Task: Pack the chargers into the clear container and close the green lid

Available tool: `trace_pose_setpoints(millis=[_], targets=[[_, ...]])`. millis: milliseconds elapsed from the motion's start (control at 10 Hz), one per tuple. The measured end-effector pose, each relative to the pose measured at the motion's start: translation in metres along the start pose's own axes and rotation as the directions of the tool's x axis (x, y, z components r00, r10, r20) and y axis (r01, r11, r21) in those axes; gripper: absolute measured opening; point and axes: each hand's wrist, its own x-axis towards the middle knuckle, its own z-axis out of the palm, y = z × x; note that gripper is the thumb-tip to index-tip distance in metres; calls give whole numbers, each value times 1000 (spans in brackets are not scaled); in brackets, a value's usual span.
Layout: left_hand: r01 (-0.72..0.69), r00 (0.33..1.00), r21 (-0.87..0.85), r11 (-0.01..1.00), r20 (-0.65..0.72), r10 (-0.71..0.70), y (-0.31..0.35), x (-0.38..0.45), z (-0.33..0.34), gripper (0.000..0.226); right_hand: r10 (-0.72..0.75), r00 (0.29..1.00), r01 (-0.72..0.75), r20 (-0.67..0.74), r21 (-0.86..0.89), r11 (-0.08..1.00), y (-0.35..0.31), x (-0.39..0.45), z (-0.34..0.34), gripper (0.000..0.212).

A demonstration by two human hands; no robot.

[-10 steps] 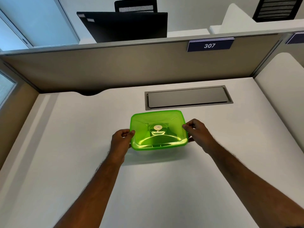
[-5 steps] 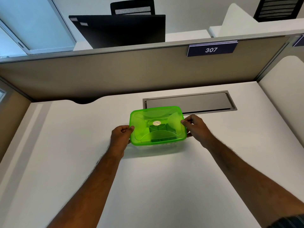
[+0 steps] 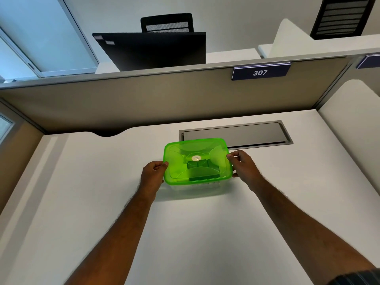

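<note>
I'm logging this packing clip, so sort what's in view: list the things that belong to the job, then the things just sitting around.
Part of the job:
green lid, held at its ends by left hand and right hand
clear container under it
dark shapes inside, probably chargers

Just there:
desk
cable hatch
307 sign
monitor

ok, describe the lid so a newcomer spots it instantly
Start at the white desk and find the grey cable hatch near the partition. Just in front, the lid sits on the clear container, pinched between left hand and right hand. It is the only bright green thing here.
</note>
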Motion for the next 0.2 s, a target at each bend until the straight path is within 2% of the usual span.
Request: trace_pose_setpoints(millis=[100,200], targets=[[-148,988,136,980,-32,153,-3,-16,-5,24,-58,996,53,-67,-78,996,4,-13,-1,28],[-216,972,229,949,-43,232,-11,-30,-8,23,-91,990,77,-110,-128,989,9,-28,-3,28]])
